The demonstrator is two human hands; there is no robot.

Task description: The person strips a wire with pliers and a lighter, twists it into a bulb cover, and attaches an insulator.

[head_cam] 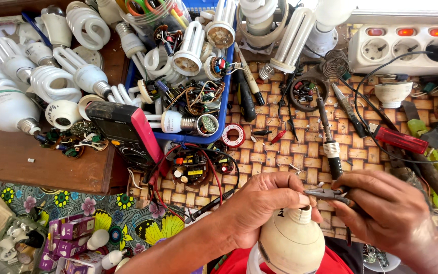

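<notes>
Now one bulb base [291, 243], one pliers [325, 194], two hands

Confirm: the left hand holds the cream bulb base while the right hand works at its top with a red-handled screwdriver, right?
Not quite. In the head view the right hand holds small pliers; the red-handled screwdriver lies unused on the woven mat. The left hand does hold the cream bulb base.

- Cream plastic bulb base [291, 242]
- Tan-and-brown checked woven mat [300, 152]
- Blue plastic tray [222, 114]
- Red-handled screwdriver [400, 139]
- Black cloth with yellow flower pattern [128, 218]
- White spiral lamps [51, 83]
</notes>
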